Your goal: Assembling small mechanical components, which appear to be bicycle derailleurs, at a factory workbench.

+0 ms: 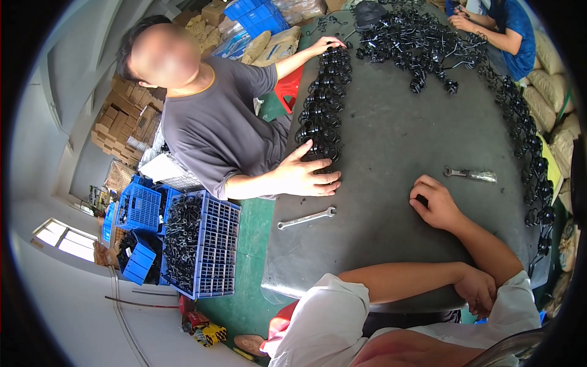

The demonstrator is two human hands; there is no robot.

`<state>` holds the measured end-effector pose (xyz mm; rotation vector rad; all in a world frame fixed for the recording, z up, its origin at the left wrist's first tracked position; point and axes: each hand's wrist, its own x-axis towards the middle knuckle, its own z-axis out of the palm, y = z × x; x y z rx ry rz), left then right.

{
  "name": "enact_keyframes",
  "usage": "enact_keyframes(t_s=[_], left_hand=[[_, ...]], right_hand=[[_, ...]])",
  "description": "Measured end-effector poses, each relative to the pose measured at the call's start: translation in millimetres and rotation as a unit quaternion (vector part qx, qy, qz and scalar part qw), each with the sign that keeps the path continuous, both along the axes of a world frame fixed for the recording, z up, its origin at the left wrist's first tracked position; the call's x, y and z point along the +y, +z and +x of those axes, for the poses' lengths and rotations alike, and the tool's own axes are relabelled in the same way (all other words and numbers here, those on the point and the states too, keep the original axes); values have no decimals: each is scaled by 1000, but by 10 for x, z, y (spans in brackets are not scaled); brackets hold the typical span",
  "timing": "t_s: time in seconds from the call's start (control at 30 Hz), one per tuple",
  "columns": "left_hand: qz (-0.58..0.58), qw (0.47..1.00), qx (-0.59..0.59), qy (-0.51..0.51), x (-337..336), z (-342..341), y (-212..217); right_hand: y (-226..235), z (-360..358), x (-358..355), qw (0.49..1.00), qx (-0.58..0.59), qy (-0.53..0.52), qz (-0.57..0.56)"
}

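Note:
My right hand (433, 203) rests on the dark table top with its fingers curled in, and nothing shows in it. Just beyond it lies a small wrench (469, 175) whose handle looks wrapped in clear film. Across my front goes my left forearm, and my left hand (476, 289) hangs curled against my right arm near the elbow, holding nothing I can see. A longer silver combination wrench (307, 218) lies to the left on the table. Beyond it, a co-worker's open hand (307, 172) lies beside a long row of black looped parts (321, 101).
The grey table (391, 140) bears a heap of black looped parts (416, 40) at its far end and another string of them (526, 140) along the right edge. Blue crates (217, 244) stand on the green floor at left. A second person (513, 37) works far right near sacks.

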<state>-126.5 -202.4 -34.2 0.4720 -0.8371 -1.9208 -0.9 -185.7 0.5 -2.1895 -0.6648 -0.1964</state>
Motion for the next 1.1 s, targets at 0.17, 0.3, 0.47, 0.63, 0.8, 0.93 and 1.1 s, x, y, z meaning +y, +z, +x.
enact_keyframes(t_s=[0.17,0.3,0.47,0.63,0.8,0.93,1.1], left_hand=[[-5,1000,2,0,-14,-10,8],[-7,1000,-8,6,-20,1,2],[-3,1000,7,1,-55,-22,-54],[3,1000,8,4,-35,-5,-43],[2,1000,5,7,-46,-31,-40],[3,1000,3,8,-33,-25,-43],[9,1000,4,9,-36,-23,-46]], right_hand=[[0,-7,-15,1000,-6,2,-1],[-12,3,-2,1000,2,-1,4],[41,-5,5,1000,30,-6,3],[-5,17,1,1000,4,1,5],[28,-1,1,1000,-4,6,7],[5,5,-1,1000,1,3,6],[-6,13,0,1000,11,3,4]])
